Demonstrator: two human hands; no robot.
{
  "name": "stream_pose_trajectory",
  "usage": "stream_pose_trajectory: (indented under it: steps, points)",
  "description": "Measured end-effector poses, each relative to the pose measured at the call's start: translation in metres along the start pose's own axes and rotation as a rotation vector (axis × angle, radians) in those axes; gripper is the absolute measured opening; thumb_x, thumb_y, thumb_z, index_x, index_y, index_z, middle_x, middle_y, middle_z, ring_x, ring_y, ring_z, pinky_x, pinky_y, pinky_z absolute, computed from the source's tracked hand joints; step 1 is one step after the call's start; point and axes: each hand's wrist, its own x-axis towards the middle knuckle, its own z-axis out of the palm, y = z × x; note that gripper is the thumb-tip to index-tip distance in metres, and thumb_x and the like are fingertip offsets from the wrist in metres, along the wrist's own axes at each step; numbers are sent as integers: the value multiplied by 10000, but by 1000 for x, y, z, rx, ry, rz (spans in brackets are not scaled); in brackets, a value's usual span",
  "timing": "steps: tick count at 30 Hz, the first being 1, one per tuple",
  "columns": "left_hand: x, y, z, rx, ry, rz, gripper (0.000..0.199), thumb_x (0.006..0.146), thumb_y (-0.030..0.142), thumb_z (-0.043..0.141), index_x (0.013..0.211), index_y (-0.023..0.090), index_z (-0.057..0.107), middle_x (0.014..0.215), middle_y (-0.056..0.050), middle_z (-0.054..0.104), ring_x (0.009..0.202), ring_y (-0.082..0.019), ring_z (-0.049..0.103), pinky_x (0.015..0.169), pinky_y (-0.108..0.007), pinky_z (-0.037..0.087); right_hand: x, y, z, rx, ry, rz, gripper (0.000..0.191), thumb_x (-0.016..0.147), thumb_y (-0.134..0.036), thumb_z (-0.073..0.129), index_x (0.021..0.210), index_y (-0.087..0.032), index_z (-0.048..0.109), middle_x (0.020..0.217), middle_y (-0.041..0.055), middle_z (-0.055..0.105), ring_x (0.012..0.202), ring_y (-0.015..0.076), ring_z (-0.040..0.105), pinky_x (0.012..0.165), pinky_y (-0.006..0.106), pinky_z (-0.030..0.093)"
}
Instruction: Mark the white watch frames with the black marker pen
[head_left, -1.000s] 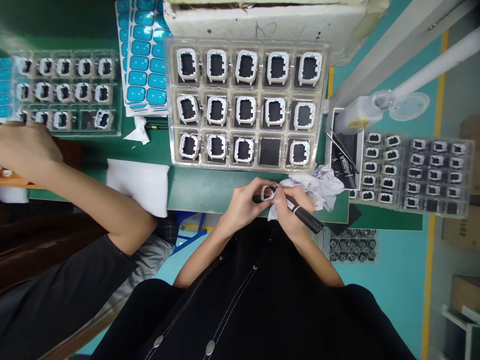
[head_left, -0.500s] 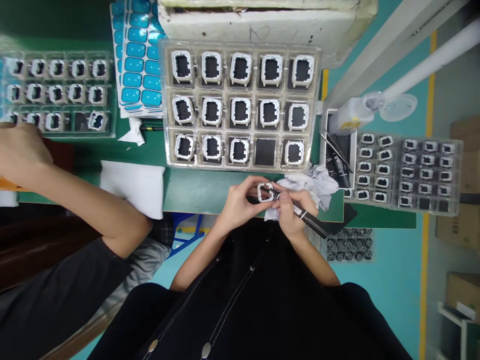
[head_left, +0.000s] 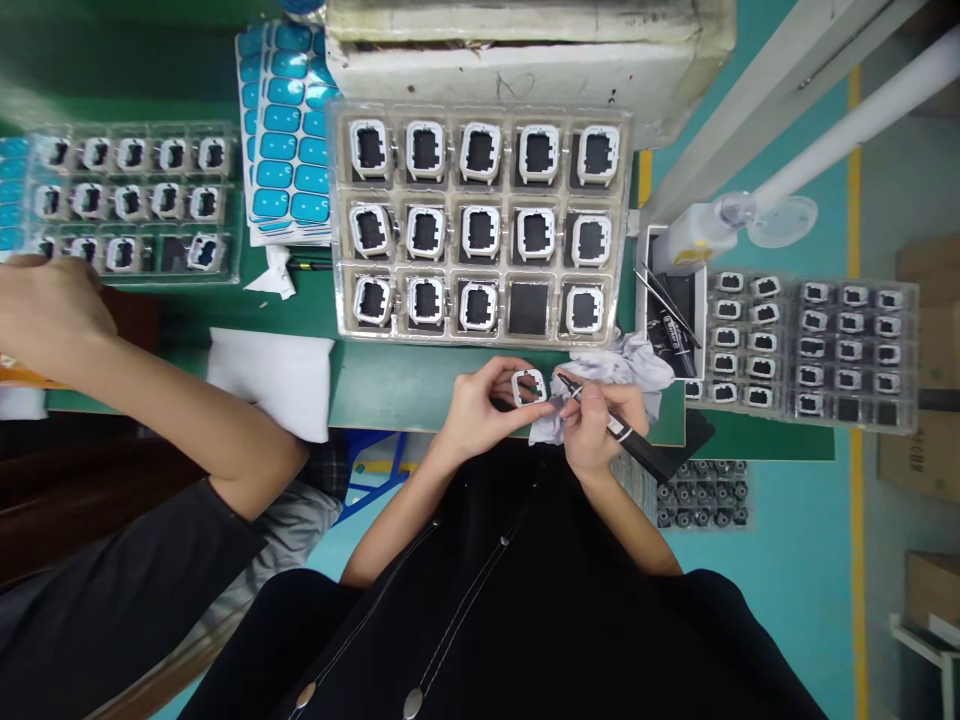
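Observation:
Between the thumb and fingers of my left hand (head_left: 480, 410) is a white square frame (head_left: 529, 387), held over the table's front edge. My right hand (head_left: 600, 425) grips a black marker pen (head_left: 624, 435), its tip pointing up and left, a small gap from the frame. Just beyond my hands lies a clear tray (head_left: 480, 340) with rows of similar white frames. One pocket (head_left: 529, 307) in its front row shows only a dark pad. A crumpled white cloth (head_left: 645, 365) lies behind my right hand.
A co-worker's arm (head_left: 172, 400) reaches in at the left, near another tray (head_left: 232, 265). Blue sticker sheets (head_left: 289, 150) and a folded white cloth (head_left: 274, 385) lie left of centre. At right are a box (head_left: 697, 360) with tools, a bottle (head_left: 694, 235) and more trays (head_left: 851, 415).
The marker pen in my right hand has moved away from the white frame, slightly to the right. My left hand still holds the frame, now turned a little. The camera view has shifted slightly.

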Motion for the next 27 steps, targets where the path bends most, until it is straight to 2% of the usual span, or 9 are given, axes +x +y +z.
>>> stream_pose_trajectory:
  steps: [2, 7, 11, 14, 17, 20, 23, 27]
  points:
    - [-1, 0, -1, 7, 10, -3, 572, 836, 532, 1064, 1207, 201, 780, 992, -54, 907, 836, -209, 887, 794, -298, 756, 1, 0, 1, 27, 39, 7, 312, 1102, -529, 710, 912, -303, 609, 559, -70, 685, 567, 243, 796, 591, 377, 675]
    - [0, -1, -1, 22, 12, 8, 553, 844, 554, 1050, 1180, 204, 784, 959, -50, 895, 828, -212, 874, 810, -322, 755, 3, -4, 4, 43, 43, -6, 308, 1087, -495, 734, 896, -289, 608, 607, -65, 736, 414, 164, 638, 484, 308, 562]
    - [-2, -4, -1, 26, -3, 32, 570, 872, 605, 1021, 1195, 207, 773, 947, -50, 882, 819, -216, 866, 785, -316, 732, 4, -7, 5, 66, 69, 6, 305, 1080, -480, 741, 880, -290, 611, 569, -80, 690, 426, 169, 644, 506, 309, 581]
    - [-7, 2, -6, 80, -22, 159, 607, 901, 669, 987, 1243, 217, 768, 977, -48, 877, 806, -207, 847, 790, -317, 712, 3, -7, 4, 88, 75, 36, 324, 1077, -498, 749, 874, -291, 603, 556, -91, 661, 464, 186, 693, 559, 326, 630]
    - [-7, 24, -18, 254, -25, 405, 607, 955, 708, 926, 1315, 246, 766, 1137, -78, 866, 953, -238, 843, 871, -358, 701, 3, -5, 3, 102, 54, 73, 341, 1081, -525, 741, 878, -290, 599, 558, -86, 660, 535, 214, 761, 601, 346, 662]
    - [11, 54, -32, 541, 27, 588, 599, 1002, 721, 862, 1389, 277, 752, 1276, -114, 781, 1142, -290, 783, 940, -409, 679, 4, -3, 3, 118, 45, 63, 350, 1070, -531, 751, 868, -285, 605, 554, -80, 673, 499, 203, 734, 586, 343, 658]
    - [43, 77, -41, 818, 90, 643, 536, 1044, 646, 841, 1428, 287, 734, 1309, -134, 690, 1234, -335, 692, 1037, -478, 640, 6, -4, 4, 132, 37, 45, 353, 1067, -515, 753, 842, -279, 616, 537, -79, 668, 502, 201, 742, 595, 337, 660]
    - [78, 89, -44, 1072, -4, 655, 459, 1088, 506, 807, 1455, 242, 727, 1341, -170, 646, 1230, -382, 605, 1074, -542, 581, 7, -4, 6, 136, 37, 39, 366, 1068, -514, 745, 814, -280, 622, 529, -76, 660, 554, 222, 789, 619, 345, 674]
